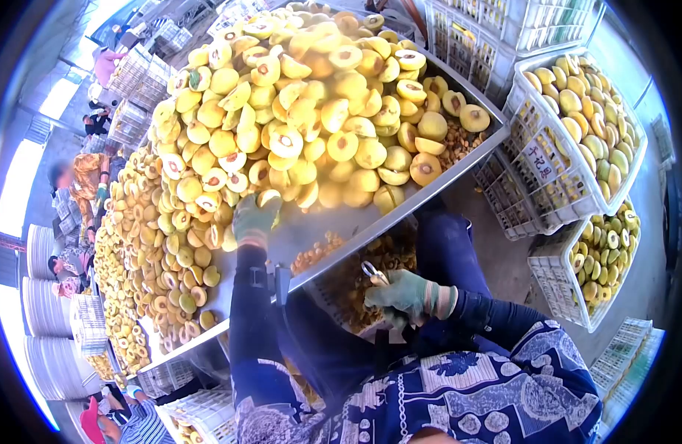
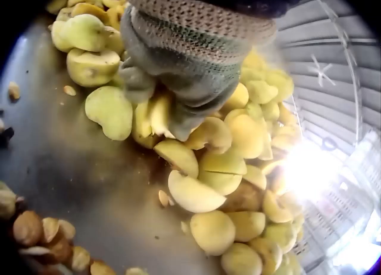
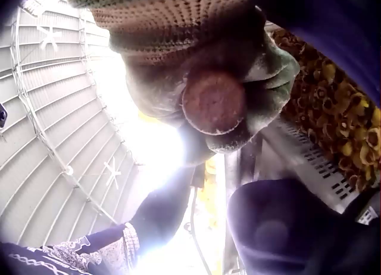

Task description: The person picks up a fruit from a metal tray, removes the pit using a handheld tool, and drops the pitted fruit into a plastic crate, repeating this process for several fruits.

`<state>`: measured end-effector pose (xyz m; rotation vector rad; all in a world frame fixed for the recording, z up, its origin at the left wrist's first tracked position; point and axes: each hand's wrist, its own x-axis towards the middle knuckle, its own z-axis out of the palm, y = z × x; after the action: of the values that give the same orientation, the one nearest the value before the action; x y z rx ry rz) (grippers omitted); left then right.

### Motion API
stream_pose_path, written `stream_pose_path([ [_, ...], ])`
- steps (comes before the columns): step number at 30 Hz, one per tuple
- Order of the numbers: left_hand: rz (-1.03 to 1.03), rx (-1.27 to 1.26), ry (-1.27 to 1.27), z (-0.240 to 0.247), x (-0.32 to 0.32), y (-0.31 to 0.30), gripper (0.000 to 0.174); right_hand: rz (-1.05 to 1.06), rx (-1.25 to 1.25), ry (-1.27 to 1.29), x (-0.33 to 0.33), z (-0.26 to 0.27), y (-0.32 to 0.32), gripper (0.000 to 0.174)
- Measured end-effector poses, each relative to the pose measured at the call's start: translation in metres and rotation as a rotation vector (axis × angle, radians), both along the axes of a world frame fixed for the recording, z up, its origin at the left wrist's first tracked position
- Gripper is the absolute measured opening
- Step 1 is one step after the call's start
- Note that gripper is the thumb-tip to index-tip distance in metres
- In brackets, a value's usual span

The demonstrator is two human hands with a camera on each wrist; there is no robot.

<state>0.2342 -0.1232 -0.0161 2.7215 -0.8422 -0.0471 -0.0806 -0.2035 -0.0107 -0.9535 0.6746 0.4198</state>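
Observation:
My left hand (image 1: 256, 222), in a grey-green knit glove, reaches to the near edge of a large heap of halved yellow peaches (image 1: 282, 96) on a metal table. In the left wrist view its thumb and fingers close on a yellow peach half (image 2: 159, 115), partly hidden by the glove. The gloved right hand (image 1: 407, 296) stays low in front of my body, beyond the table's edge. It grips a pitting tool whose metal loop (image 1: 369, 269) points up and left. The round handle end (image 3: 214, 102) shows in the right wrist view.
Loose pits (image 1: 319, 251) lie along the table's raised metal rim (image 1: 385, 222). Below it, a container holds more pits (image 1: 356, 296). White crates of peaches (image 1: 570, 192) stand to the right. Other people work along the left, near stacked white crates (image 1: 137, 78).

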Motion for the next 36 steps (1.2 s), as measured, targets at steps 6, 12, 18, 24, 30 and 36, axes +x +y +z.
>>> stream_pose_path([
  [6, 0.230, -0.864, 0.844, 0.005, -0.073, 0.041, 0.033, -0.126, -0.189, -0.217, 0.024, 0.023, 0.005, 0.020],
  [12, -0.128, -1.126, 0.984, 0.015, -0.183, 0.057, 0.025, -0.363, -0.585, -0.474, 0.034, 0.009, 0.028, 0.017],
  [18, 0.116, -1.161, 1.038, -0.008, -0.218, 0.067, 0.047, -0.148, -1.236, -0.646, 0.007, 0.003, 0.029, 0.019],
  [24, 0.082, -1.512, 1.216, 0.001, -0.247, 0.054, 0.044, -0.008, -1.254, -0.736, -0.011, -0.002, 0.044, 0.028],
  [30, 0.053, -1.657, 1.348, 0.013, -0.249, 0.057, 0.048, 0.002, -1.111, -0.456, -0.024, 0.017, 0.041, 0.045],
  [36, 0.142, -1.582, 1.098, 0.021, -0.265, 0.051, 0.041, 0.065, -1.116, -0.421, -0.023, 0.020, 0.046, 0.047],
])
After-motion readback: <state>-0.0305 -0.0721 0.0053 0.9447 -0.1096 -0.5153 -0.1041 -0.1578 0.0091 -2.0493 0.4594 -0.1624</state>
